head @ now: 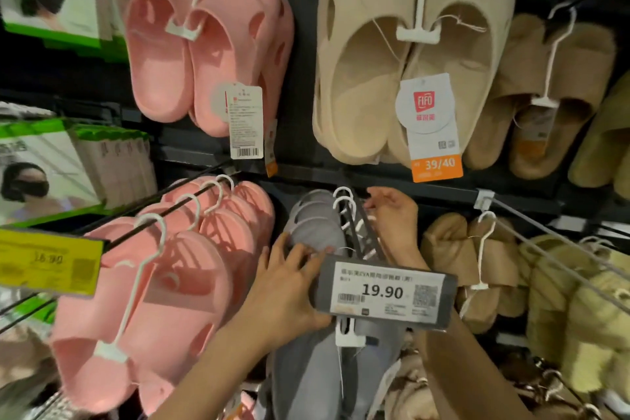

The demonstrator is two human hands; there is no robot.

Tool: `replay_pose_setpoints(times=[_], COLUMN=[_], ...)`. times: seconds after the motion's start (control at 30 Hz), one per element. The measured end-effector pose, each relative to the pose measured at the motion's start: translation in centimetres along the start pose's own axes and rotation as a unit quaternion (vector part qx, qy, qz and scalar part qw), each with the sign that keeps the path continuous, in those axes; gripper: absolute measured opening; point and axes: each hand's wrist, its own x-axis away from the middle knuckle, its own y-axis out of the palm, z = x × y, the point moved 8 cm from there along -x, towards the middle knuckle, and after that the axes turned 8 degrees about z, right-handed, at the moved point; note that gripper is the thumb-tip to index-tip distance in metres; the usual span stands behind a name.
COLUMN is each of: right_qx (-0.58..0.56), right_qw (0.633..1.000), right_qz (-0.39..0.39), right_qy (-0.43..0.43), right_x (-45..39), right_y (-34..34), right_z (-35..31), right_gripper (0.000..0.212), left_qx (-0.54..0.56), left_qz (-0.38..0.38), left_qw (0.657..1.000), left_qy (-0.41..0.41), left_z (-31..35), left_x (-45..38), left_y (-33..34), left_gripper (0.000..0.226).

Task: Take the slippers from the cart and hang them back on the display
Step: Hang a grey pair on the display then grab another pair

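Grey slippers on white hangers hang from a display rod behind a 19.90 price tag. Another grey pair hangs lower, just below that tag, on a white hanger clip. My left hand holds the left edge of the price tag, with its fingers against the grey slippers. My right hand reaches behind the tag to the hanger hooks on the rod, fingers curled near them. Whether it pinches a hook is unclear.
Pink slippers hang on a rod at the left, more pink and beige pairs above. Brown fuzzy slippers and yellow ones hang to the right. Boxes of masks and a yellow price tag are far left.
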Motion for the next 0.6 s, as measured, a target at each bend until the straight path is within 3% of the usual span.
replay_pose_setpoints(times=[0.13,0.23,0.3,0.43,0.5,0.57,0.6], right_qx=[0.018,-0.066,-0.007,0.105,0.181,0.016,0.016], right_qw=[0.998,0.989,0.989,0.987,0.964,0.979,0.977], right_qz=[-0.056,-0.114,-0.139,-0.119,-0.185,-0.205,-0.211], right_qy=[0.016,0.061,0.042,-0.031,-0.067,-0.003,-0.01], right_x=[0.8,1.1,1.1,0.7,1.6,1.4,1.5], right_y=[1.8,2.9,2.9,2.3,3.1,2.9,3.1], right_z=[-1.1,-0.9,-0.9,-1.1,-1.6,-1.5,-1.5], right_gripper=[0.025,0.029,0.026,0.029,0.033,0.05,0.053], left_qx=[-0.073,-0.075,-0.069,-0.091,-0.104,-0.108,-0.124], left_qz=[-0.001,0.017,0.021,0.025,0.026,0.043,0.057], left_qw=[0.997,0.997,0.997,0.995,0.993,0.99,0.985], left_qy=[0.026,0.018,0.012,0.03,0.047,0.079,0.103], left_z=[-1.9,-3.1,-3.5,-3.4,-3.5,-3.2,-2.7], left_x=[-1.4,-1.8,-2.2,-2.8,-2.7,-2.5,-2.4], left_y=[0.7,1.1,1.4,1.9,2.6,3.1,3.2], left_gripper=[0.108,0.098,0.094,0.09,0.09,0.094,0.098])
